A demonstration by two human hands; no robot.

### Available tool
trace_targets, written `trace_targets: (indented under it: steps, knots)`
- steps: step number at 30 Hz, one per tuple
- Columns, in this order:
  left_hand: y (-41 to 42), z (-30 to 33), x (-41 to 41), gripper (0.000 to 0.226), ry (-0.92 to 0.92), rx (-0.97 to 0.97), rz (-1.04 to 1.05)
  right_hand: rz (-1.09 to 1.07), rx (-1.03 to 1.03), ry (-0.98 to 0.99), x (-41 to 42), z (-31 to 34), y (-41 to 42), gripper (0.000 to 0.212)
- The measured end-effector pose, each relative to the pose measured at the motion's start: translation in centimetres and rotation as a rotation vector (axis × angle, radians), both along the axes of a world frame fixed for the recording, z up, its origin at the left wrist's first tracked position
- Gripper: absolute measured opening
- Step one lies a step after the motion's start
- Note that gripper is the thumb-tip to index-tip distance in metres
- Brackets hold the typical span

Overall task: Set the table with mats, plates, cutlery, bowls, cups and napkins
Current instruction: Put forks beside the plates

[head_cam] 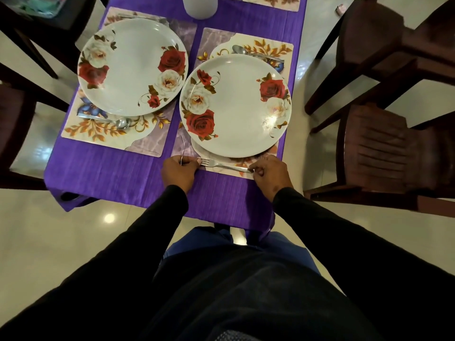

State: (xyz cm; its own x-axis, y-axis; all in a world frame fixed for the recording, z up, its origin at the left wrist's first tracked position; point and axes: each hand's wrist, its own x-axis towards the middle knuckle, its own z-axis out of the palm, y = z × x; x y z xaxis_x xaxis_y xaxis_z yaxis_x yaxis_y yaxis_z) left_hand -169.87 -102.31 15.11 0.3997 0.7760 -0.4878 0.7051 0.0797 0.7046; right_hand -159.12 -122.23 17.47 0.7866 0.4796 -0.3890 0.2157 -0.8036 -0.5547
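Two hands reach over the purple-clothed bench [118,168]: right hand [269,174] pinches a fork [222,165] by its handle, left hand [178,171] curls near its tines, beside the near rose-patterned plate [236,107] on its mat [285,51]. No writing is legible.

I'm seeing long black sleeves [138,232] covering both arms to the wrists, a black top [246,291] hanging loose over blue trousers [204,239] — and both hands are showing bare, no gloves.

two plates [133,67], three mats [115,134] (one partial), two spoons [121,123]
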Motion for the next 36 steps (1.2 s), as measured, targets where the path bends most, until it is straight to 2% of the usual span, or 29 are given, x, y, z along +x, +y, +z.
trace_targets:
  steps: [4, 8, 12, 16, 21, 24, 31, 36]
  knots:
    - [-0.2, 0.5, -0.2, 0.024, 0.004, 0.025, 0.044, -0.03, 0.048, -0.057, -0.2, 0.3, 0.0, 0.026]
    - [-1.2, 1.9, 0.3, 0.028, -0.051, 0.015, 0.198, -0.094, 0.16, -0.108, -0.5, 0.9, 0.5, 0.024]
    - [-3.8, 3.8, 1.2, 0.049, -0.178, -0.157, 0.281, -0.091, 0.232, -0.071, -0.5, 2.5, 0.9, 0.018]
    - [-7.6, 5.3, 3.0, 0.062, -0.291, -0.26, 0.288, 0.03, 0.336, -0.013, -0.3, 4.0, 1.6, 0.019]
    - [-12.9, 8.6, 7.7, 0.041, -0.468, -0.233, 0.377, 0.145, 0.434, 0.024, 2.3, 5.6, 0.1, 0.025]
    - [-15.7, 9.9, 10.9, 0.033, -0.477, -0.218, 0.478, 0.164, 0.432, 0.057, 4.9, 6.3, -2.2, 0.024]
    - [-20.2, 10.7, 16.7, 0.024, -0.632, -0.407, 0.692, 0.149, 0.509, 0.223, 11.3, 6.0, -8.6, 0.015]
    - [-21.7, 11.5, 18.0, 0.018, -0.728, -0.44, 0.783, 0.113, 0.529, 0.379, 13.5, 5.8, -11.3, 0.018]
